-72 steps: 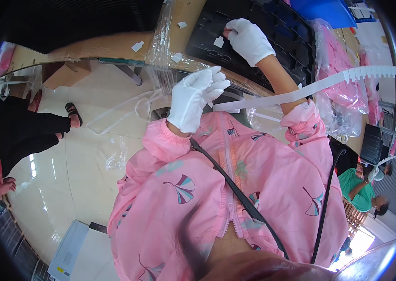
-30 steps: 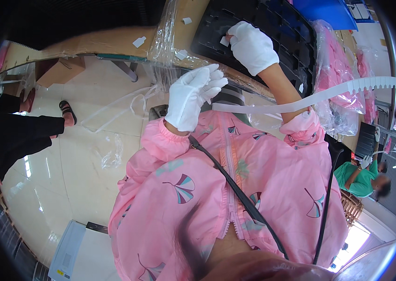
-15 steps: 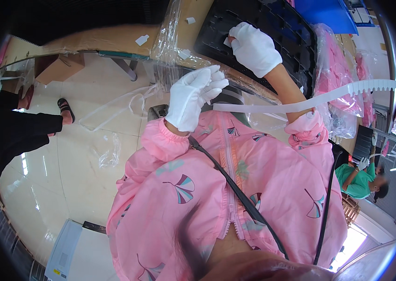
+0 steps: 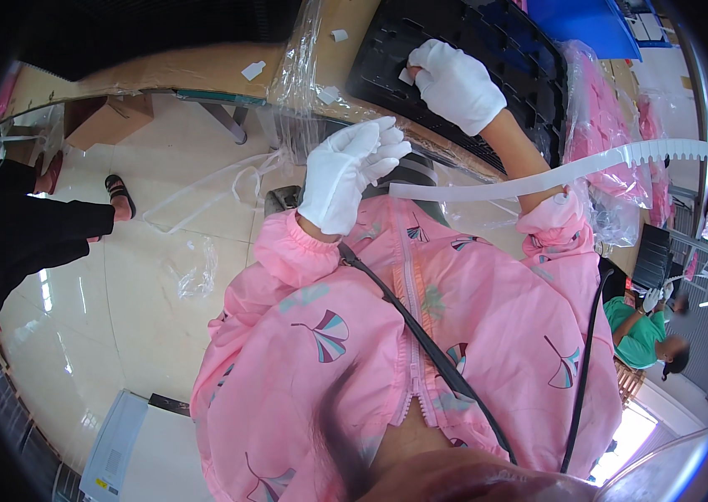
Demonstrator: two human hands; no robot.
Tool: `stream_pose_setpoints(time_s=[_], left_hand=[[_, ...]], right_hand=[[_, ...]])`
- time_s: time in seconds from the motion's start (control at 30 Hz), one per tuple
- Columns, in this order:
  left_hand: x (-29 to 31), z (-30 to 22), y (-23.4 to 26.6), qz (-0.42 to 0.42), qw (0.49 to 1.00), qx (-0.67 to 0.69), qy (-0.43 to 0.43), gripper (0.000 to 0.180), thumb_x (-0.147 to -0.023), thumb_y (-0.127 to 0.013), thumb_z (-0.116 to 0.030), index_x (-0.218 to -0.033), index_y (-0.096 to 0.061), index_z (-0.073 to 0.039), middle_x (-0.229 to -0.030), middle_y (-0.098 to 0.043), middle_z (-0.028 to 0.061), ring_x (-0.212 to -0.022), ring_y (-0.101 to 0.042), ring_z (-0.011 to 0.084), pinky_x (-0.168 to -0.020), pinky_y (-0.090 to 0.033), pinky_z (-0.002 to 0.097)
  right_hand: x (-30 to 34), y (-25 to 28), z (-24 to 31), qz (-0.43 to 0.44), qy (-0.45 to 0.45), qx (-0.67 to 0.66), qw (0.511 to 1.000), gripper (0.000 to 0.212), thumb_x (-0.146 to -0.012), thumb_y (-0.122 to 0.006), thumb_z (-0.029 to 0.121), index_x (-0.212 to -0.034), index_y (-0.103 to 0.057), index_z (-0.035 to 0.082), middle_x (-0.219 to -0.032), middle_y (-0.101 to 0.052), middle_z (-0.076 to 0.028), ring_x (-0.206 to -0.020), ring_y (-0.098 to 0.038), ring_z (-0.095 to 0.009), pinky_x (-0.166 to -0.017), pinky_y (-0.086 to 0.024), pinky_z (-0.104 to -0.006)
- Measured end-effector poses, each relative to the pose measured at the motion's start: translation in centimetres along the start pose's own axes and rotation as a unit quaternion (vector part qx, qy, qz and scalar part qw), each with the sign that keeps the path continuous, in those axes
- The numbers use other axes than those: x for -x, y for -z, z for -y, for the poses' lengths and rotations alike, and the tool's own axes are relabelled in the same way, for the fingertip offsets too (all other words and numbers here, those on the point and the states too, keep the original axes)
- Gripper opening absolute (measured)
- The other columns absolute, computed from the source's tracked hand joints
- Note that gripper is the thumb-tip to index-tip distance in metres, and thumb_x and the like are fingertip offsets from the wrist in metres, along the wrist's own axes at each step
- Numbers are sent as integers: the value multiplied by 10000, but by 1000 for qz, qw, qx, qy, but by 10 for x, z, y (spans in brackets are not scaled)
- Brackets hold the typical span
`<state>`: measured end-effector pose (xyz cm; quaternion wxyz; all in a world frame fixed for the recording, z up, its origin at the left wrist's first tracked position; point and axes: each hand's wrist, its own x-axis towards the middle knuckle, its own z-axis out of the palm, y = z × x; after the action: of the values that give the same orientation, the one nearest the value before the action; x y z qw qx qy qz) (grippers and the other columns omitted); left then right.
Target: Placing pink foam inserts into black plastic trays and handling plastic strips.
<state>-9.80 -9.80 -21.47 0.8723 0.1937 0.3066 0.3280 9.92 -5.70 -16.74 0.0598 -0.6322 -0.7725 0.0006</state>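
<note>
My right hand [image 4: 459, 90], in a white glove with a bare fingertip showing, is closed over the near left part of a black compartmented tray [image 4: 379, 63]. Between its fingers, a small white piece [image 4: 406, 77] sticks out; its kind is too small to make out. My left hand [image 4: 345, 171], also white-gloved, hovers in front of the table edge with its fingers loosely stretched, palm turned toward the right, and nothing visible in it. A long white strip [image 4: 488, 191] with a notched edge runs in front of my right forearm and off to the right.
Small white scraps [image 4: 253, 70] lie on the brown table [image 4: 195, 71], with clear plastic film [image 4: 295, 79] over its edge. Bagged pink items [image 4: 592, 125] and a blue bin [image 4: 575, 21] stand right of the tray. One person [image 4: 28, 243] stands left; a person in green [image 4: 638, 330] works at far right.
Both hands stay nearly in place, the right one still at the tray with the white piece. The strip's near end has shifted slightly right. The person in green has brought both hands together.
</note>
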Motion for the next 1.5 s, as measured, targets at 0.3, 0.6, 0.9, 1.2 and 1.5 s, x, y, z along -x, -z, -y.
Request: stream_pose_setpoints(time_s=[0.3,0.6,0.9,1.2,1.5], left_hand=[[2,4,1,3,1000,6,1,355,-935,-527,-220,-1204,-537,12,-1107,-621,113,-978,-627,189,-782,-506,241],[4,4,0,-3,1000,-5,-4,369,-934,-531,-229,-1215,-531,10,-1108,-621,110,-982,-628,190,-785,-500,245],[5,5,-13,0,1000,-25,3,384,-938,-524,-236,-1230,-515,14,-1114,-615,114,-976,-628,191,-782,-495,244],[4,10,-16,-8,1000,-13,-17,382,-925,-556,-254,-1197,-537,14,-1082,-617,105,-961,-633,196,-795,-502,244],[-5,37,-48,44,993,-113,-7,354,-920,-568,-177,-1198,-542,41,-1057,-612,80,-950,-596,135,-825,-502,250]], right_hand=[[7,4,-5,21,51,-16,998,96,-773,-561,57,-835,-632,38,-834,-604,-134,-753,-598,-343,-658,-491,-401],[19,17,-13,-52,31,-111,992,137,-788,-562,110,-874,-654,55,-880,-631,-128,-773,-615,-339,-695,-503,-389],[10,0,-11,-36,2,-123,992,103,-780,-565,50,-856,-623,12,-833,-620,-146,-771,-614,-322,-692,-490,-356],[35,22,-9,-63,51,-219,972,115,-757,-548,56,-831,-635,44,-833,-613,-132,-787,-602,-313,-699,-490,-362],[105,17,9,3,-38,-288,957,227,-755,-541,155,-923,-670,73,-876,-613,-155,-818,-595,-344,-721,-489,-399]])
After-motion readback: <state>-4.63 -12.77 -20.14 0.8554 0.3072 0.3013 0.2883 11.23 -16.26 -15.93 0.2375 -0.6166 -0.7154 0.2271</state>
